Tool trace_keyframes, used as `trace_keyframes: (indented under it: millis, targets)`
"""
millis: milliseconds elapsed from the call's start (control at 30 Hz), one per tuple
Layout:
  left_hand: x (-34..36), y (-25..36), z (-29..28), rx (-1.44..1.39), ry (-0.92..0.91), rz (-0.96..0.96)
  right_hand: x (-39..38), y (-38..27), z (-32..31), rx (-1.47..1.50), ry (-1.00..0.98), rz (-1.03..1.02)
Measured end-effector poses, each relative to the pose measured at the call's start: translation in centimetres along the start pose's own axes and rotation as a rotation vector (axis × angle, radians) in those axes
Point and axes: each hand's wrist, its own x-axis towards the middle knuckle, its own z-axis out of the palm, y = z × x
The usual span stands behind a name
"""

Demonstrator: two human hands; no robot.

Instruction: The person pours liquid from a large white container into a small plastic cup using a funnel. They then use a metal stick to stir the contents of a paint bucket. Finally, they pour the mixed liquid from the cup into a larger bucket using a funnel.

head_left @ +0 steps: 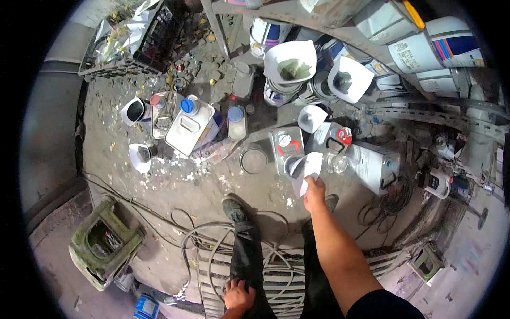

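My right hand point(314, 192) is closed on the near edge of a white flared cup point(310, 166), tilted over the ground. The cup partly covers a grey metal can point(280, 139) with a red handle. Just beyond stand a smaller white cup point(312, 118) and a can with a red cap point(344, 135). A round lid or tin point(253, 159) lies to the left of my right hand. My left hand point(239, 295) rests on my left leg with its fingers spread, holding nothing.
White cans, one with a blue cap point(189, 106), stand at left-centre. Large flared tubs point(290, 61) sit on tins at the back. A black crate point(154, 40) is far left, a green stool point(103, 242) near left. Hoses point(204, 228) coil around my feet.
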Motion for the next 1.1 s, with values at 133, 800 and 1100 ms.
trace_keyframes:
  millis: [133, 800, 1100]
  targets:
    - [-0.3, 0.9, -0.5, -0.065, 0.008, 0.033, -1.0, -1.6, 0.0, -0.114, 0.064, -0.053]
    - [-1.2, 5.4, -5.0, 0.153, -0.178, 0.131, -12.1, -35.5, -9.2, -0.339, 0.169, -0.506]
    - [-0.4, 4.8, -1.7, 0.200, 0.017, 0.201, -10.5, -52.5, -13.1, -0.233, 0.085, -0.648]
